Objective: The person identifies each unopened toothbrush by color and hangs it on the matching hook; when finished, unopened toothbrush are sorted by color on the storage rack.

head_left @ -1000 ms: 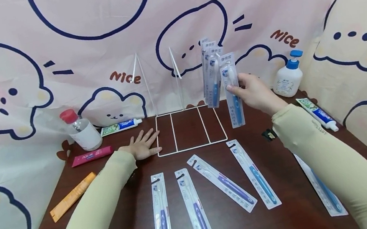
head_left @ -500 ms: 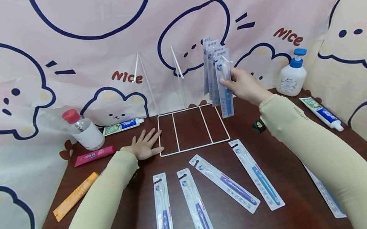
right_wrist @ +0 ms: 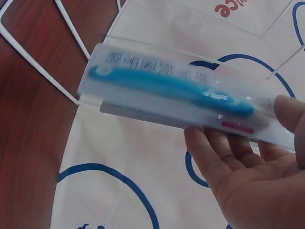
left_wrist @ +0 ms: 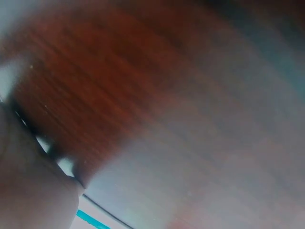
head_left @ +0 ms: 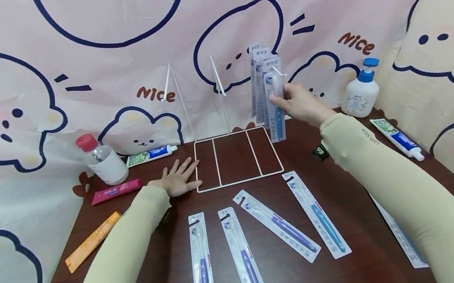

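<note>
right hand (head_left: 303,103) pinching toothbrush pack (head_left: 276,118), packs (head_left: 257,93) behind partly hidden, left hand (head_left: 177,179) splayed

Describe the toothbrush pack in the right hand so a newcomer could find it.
Start from the white wire rack on the table. At its right side hangs a row of toothbrush packs. It's the blue-handled front pack, nearest the viewer, the one the right hand pinches.

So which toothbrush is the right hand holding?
The blue-handled toothbrush at the front of the hanging row: the right hand pinches its pack; others hang behind or lie on the table.
</note>
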Tool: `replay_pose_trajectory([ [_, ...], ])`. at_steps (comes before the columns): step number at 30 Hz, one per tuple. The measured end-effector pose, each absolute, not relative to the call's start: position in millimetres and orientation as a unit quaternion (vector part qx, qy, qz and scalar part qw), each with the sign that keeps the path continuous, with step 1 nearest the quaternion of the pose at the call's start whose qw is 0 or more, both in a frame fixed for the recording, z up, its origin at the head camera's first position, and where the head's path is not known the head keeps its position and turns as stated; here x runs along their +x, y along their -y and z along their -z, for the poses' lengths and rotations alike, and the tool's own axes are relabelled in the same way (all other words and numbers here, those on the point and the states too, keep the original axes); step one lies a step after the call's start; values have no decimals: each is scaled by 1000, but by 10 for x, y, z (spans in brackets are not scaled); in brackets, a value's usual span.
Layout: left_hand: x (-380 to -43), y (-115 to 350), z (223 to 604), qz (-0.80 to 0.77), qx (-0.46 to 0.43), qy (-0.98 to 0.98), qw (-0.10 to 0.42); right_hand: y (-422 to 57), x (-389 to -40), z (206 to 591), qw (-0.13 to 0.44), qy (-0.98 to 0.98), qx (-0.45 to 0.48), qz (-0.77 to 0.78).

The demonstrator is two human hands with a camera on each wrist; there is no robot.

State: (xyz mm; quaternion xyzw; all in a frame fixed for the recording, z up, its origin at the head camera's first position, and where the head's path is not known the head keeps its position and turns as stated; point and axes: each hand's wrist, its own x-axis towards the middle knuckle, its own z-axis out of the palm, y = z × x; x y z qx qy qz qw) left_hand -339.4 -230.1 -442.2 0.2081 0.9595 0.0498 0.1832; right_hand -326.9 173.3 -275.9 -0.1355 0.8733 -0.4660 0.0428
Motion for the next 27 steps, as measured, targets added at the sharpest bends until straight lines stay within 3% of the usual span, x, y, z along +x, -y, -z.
replay_pose_trajectory([
  [11,-3338,2285,4359,-64,219,-957,180,-2138,-3031,2911,57,-916,-141,370],
  [17,-3350,2299,4390,-58,215,-958,183,-2583,-2586,3102,74,-962,-144,218],
  [27,-3432,2316,4458,-53,207,-958,188,-3104,-1802,3679,70,-990,-46,116],
])
